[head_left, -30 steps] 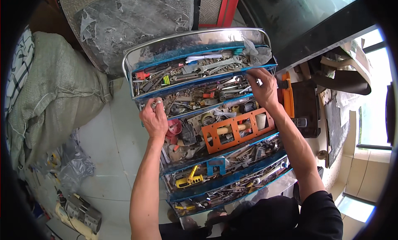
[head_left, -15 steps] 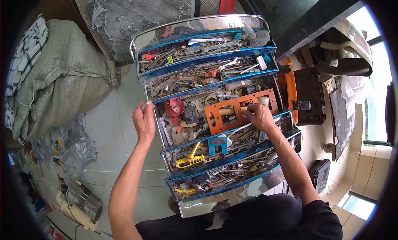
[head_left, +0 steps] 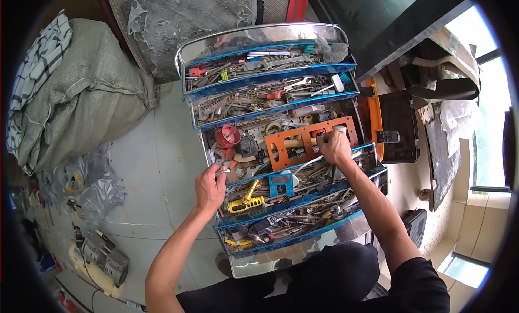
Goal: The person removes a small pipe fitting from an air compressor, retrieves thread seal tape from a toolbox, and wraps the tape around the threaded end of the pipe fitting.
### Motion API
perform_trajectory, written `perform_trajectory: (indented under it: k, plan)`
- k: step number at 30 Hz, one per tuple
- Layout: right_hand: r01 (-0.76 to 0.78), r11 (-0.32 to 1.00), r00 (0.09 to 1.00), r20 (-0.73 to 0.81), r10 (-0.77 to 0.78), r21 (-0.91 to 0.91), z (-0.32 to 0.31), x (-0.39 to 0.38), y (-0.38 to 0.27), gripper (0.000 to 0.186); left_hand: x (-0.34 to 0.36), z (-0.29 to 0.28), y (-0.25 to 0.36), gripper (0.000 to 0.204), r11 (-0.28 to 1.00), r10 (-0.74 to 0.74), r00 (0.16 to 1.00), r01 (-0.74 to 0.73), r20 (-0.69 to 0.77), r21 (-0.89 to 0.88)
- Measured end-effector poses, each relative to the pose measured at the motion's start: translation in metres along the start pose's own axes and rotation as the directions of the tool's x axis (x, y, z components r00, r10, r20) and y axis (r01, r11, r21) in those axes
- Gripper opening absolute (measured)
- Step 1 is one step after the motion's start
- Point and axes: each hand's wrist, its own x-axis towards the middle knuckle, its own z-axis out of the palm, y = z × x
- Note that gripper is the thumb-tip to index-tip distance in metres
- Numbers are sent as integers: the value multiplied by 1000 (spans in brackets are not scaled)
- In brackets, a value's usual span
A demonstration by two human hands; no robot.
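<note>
A multi-tray metal toolbox (head_left: 286, 269) with blue-edged trays stands opened out before me, full of wrenches, sockets and bits. My left hand (head_left: 210, 191) is over its left edge, fingers pinched on a small whitish piece (head_left: 223, 171) too small to name. My right hand (head_left: 335, 149) is closed at the orange plate with cutouts (head_left: 278, 157), which lies aslant over the middle tray. What its fingers grip is hidden. Under the plate shows a tan rod (head_left: 294, 143), and a whitish round end (head_left: 339, 129) sits beside the right hand. A red hole saw (head_left: 228, 135) lies in the left of that tray.
A yellow tool (head_left: 246, 205) and a blue bracket (head_left: 281, 185) lie in the nearer trays. An orange-and-black case (head_left: 397, 134) stands right of the toolbox. At the left are a stuffed woven sack (head_left: 86, 96), clear plastic bags (head_left: 94, 186) and a power tool (head_left: 105, 261) on the floor.
My left hand has moved right and nearer to me, from beside the toolbox to over its edge, still pinching the small piece. The right hand stays at the orange plate. The view shifted slightly.
</note>
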Motion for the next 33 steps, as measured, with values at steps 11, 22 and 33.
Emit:
perform_trajectory:
  k: [11,22,33]
  plan:
    - [-41,999,999,35,42,-6,-3,0,-2,30,2,4,-6,15,1000,22,999,-22,-25,-5]
    - [73,995,996,-64,-69,64,3,1,3,29,-4,5,-3,22,998,-62,988,62,-145,-4]
    - [106,990,994,44,-102,-96,6,11,12,59,-4,9,-4,21,989,-116,968,133,-221,60]
